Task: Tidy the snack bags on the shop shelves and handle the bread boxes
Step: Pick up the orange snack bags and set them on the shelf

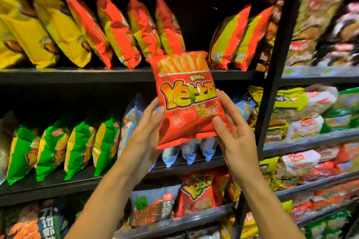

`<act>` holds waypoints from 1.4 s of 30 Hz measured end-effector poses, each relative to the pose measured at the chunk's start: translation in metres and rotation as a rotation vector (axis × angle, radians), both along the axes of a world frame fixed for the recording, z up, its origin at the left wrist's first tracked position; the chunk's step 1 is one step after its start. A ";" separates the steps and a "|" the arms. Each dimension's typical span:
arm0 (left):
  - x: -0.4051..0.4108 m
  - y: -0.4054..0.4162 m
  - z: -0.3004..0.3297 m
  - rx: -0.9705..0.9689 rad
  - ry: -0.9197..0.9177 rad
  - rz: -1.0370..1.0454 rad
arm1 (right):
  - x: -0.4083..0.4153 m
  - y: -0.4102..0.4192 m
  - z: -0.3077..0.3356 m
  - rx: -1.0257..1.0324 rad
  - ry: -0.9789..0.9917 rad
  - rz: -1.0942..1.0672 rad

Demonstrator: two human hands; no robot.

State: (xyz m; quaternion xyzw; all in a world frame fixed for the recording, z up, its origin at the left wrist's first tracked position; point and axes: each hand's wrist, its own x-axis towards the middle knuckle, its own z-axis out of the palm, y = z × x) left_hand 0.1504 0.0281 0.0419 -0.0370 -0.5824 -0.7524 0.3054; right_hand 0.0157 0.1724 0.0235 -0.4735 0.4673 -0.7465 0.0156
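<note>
I see a red snack bag [186, 101] held upright in front of the black shelves, face toward me. My left hand [144, 132] grips its lower left edge, thumb on the front; my right hand [231, 128] holds the lower right edge the same way. Behind it, the upper shelf [77, 75] carries leaning yellow bags [50, 25] and red bags [116, 29], with a gap just above the held bag. Green bags [77, 147] stand on the shelf below, at left.
</note>
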 end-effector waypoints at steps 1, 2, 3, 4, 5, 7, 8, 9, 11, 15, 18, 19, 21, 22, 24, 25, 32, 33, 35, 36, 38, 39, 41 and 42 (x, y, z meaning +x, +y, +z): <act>-0.006 0.001 0.011 0.005 -0.009 -0.031 | -0.005 -0.002 0.008 -0.018 0.015 0.020; -0.012 0.003 0.023 0.023 -0.018 -0.033 | -0.011 -0.003 0.017 -0.032 0.032 0.038; -0.017 0.003 0.034 0.033 -0.017 -0.013 | -0.017 -0.004 0.025 -0.042 0.051 0.050; -0.025 0.002 0.045 0.017 -0.002 0.007 | -0.023 -0.004 0.035 -0.047 0.072 0.058; -0.033 0.002 0.055 -0.014 0.011 0.032 | -0.029 -0.004 0.044 -0.046 0.093 0.063; -0.046 0.001 0.075 -0.070 0.035 0.093 | -0.042 -0.005 0.062 -0.040 0.139 0.076; -0.052 0.001 0.085 -0.083 0.051 0.128 | -0.051 -0.007 0.070 -0.040 0.162 0.080; -0.059 -0.001 0.094 -0.093 0.069 0.173 | -0.061 -0.008 0.079 -0.040 0.179 0.076; -0.073 -0.005 0.112 -0.155 0.114 0.261 | -0.088 -0.013 0.096 -0.056 0.178 0.024; -0.111 -0.022 0.141 -0.514 0.122 0.542 | -0.143 -0.034 0.126 -0.140 0.193 -0.267; -0.147 -0.030 0.157 -0.667 0.140 0.737 | -0.182 -0.052 0.144 -0.150 0.365 -0.520; -0.161 -0.033 0.161 -0.712 0.147 0.799 | -0.193 -0.056 0.150 -0.142 0.417 -0.587; -0.189 -0.038 0.166 -0.828 0.135 0.916 | -0.212 -0.063 0.160 -0.092 0.458 -0.667; -0.202 -0.043 0.167 -0.873 0.117 0.956 | -0.219 -0.067 0.163 -0.050 0.469 -0.693; -0.225 -0.048 0.167 -0.907 0.064 1.001 | -0.230 -0.075 0.165 0.012 0.491 -0.752; -0.235 -0.051 0.166 -0.910 0.041 1.009 | -0.234 -0.079 0.166 0.034 0.497 -0.770; -0.260 -0.071 0.146 -0.975 -0.169 0.848 | -0.247 -0.091 0.154 0.084 0.602 -0.748; -0.259 -0.072 0.146 -0.990 -0.182 0.818 | -0.247 -0.092 0.152 0.083 0.614 -0.743; -0.258 -0.075 0.145 -1.027 -0.202 0.774 | -0.248 -0.093 0.150 0.080 0.616 -0.744; -0.258 -0.077 0.145 -1.053 -0.210 0.763 | -0.248 -0.094 0.151 0.086 0.618 -0.748; -0.261 -0.084 0.145 -1.087 -0.206 0.757 | -0.249 -0.094 0.150 0.100 0.626 -0.761; -0.262 -0.086 0.146 -1.081 -0.201 0.762 | -0.249 -0.095 0.150 0.106 0.628 -0.765; -0.266 -0.090 0.148 -1.042 -0.185 0.794 | -0.250 -0.096 0.149 0.107 0.633 -0.772; -0.269 -0.091 0.149 -1.033 -0.183 0.812 | -0.250 -0.096 0.148 0.103 0.637 -0.775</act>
